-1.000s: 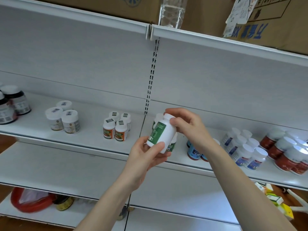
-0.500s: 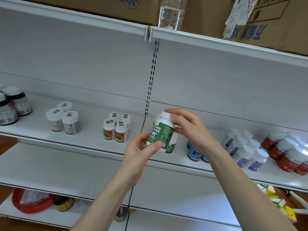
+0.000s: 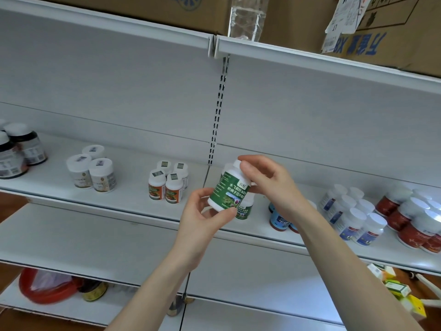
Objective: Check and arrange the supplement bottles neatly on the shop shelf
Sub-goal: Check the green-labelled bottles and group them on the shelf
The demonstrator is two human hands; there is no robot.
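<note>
Head view: green-label bottle point(image 3: 228, 192) pinched between left fingers point(image 3: 200, 195) and right fingers point(image 3: 257, 160).

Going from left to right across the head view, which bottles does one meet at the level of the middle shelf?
dark bottles → white jars → orange-label bottles → held green-label bottle → blue bottles → blue-label white bottles → red bottles
</note>
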